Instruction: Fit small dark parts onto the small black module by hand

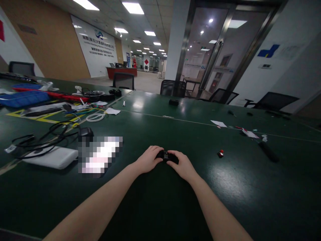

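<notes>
My left hand and my right hand meet over the green tabletop in front of me. Between them is a small black object with a greyish middle part. The fingers and thumb of each hand close round one end of it, so both ends are mostly hidden. It is held low, at or just above the table; its exact kind is too small and dark to make out. To the right of my right hand lies a tiny red and white item.
Left of my hands are a blurred-out bright rectangle, a white box, tangled black cables and a blue tray. A black box stands farther back. Paper scraps and a black strip lie at right.
</notes>
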`<state>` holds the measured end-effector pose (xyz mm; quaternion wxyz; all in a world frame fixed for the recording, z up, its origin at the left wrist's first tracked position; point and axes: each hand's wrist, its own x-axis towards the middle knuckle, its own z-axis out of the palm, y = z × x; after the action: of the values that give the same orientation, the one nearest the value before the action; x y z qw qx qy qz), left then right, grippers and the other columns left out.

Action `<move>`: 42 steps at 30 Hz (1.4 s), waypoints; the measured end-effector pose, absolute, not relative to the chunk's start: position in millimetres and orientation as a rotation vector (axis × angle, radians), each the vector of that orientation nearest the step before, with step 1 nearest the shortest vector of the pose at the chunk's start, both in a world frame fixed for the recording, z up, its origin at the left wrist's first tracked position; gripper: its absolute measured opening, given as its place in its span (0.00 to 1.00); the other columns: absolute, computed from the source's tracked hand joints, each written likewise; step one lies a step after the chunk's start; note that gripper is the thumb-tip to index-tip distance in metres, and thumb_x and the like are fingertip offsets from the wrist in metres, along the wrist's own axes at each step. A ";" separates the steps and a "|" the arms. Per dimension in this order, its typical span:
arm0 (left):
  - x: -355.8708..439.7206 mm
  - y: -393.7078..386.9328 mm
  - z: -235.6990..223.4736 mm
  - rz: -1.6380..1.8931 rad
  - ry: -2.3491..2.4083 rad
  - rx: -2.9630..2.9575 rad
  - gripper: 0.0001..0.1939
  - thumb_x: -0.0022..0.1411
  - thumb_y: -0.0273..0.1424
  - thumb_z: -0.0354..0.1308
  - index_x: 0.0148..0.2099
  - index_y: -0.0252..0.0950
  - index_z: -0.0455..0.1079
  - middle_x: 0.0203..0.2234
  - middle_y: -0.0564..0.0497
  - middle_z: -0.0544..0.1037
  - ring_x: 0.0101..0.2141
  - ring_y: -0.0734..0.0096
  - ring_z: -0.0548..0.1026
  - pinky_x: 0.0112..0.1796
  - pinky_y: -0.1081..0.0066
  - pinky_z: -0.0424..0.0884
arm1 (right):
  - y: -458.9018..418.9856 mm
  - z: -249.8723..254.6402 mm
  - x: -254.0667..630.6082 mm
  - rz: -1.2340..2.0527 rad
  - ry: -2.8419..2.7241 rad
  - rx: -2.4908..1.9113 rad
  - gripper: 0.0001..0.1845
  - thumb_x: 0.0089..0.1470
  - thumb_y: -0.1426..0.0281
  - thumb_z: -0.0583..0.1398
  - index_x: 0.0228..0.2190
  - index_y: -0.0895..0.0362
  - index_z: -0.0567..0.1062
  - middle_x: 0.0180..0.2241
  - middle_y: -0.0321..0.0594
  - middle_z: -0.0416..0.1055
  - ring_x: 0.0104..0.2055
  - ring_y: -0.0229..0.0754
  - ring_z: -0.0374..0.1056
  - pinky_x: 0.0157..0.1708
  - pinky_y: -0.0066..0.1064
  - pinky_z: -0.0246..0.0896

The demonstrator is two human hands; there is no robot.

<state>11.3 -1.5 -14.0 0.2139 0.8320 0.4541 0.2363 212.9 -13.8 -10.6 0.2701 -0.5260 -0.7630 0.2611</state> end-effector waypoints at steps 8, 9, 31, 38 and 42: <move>7.0 -1.3 -8.9 0.624 1.210 2.240 0.21 0.58 0.30 0.57 0.54 0.42 0.61 0.51 0.49 0.67 0.53 0.61 0.63 0.53 0.59 0.61 | -12.0 -7.3 217.3 0.777 -2.083 -1.380 0.19 0.47 0.67 0.61 0.44 0.45 0.70 0.45 0.34 0.69 0.50 0.45 0.64 0.49 0.43 0.58; 7.0 -1.5 -7.8 0.619 1.205 2.232 0.21 0.58 0.30 0.57 0.54 0.42 0.61 0.51 0.50 0.67 0.52 0.61 0.64 0.52 0.59 0.61 | -11.9 -7.1 217.1 0.771 -2.075 -1.380 0.19 0.47 0.67 0.61 0.43 0.45 0.70 0.46 0.33 0.69 0.50 0.45 0.63 0.50 0.43 0.57; 9.7 0.6 -12.2 0.677 1.213 2.201 0.20 0.57 0.27 0.57 0.51 0.43 0.63 0.48 0.51 0.69 0.50 0.62 0.65 0.51 0.61 0.61 | -8.4 -10.2 213.7 0.699 -2.118 -1.367 0.11 0.49 0.68 0.61 0.38 0.48 0.73 0.47 0.37 0.68 0.52 0.46 0.61 0.52 0.46 0.52; 7.2 -0.2 -11.9 0.697 1.222 2.158 0.20 0.58 0.27 0.56 0.53 0.42 0.62 0.48 0.50 0.68 0.50 0.62 0.65 0.51 0.62 0.62 | -10.1 -7.8 215.2 0.754 -1.987 -1.333 0.11 0.50 0.68 0.59 0.39 0.49 0.72 0.48 0.37 0.66 0.53 0.45 0.60 0.52 0.44 0.54; 7.6 -1.2 -7.6 0.679 1.244 2.134 0.21 0.58 0.27 0.55 0.54 0.42 0.61 0.49 0.50 0.67 0.50 0.61 0.65 0.51 0.61 0.63 | -10.4 -7.6 215.8 0.778 -1.923 -1.347 0.12 0.52 0.65 0.57 0.41 0.50 0.71 0.44 0.39 0.68 0.49 0.45 0.63 0.50 0.43 0.58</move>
<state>7.6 -1.2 -7.6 0.2859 0.7983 0.4654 0.2538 215.8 -10.4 -7.6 0.3281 -0.5145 -0.7345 0.2970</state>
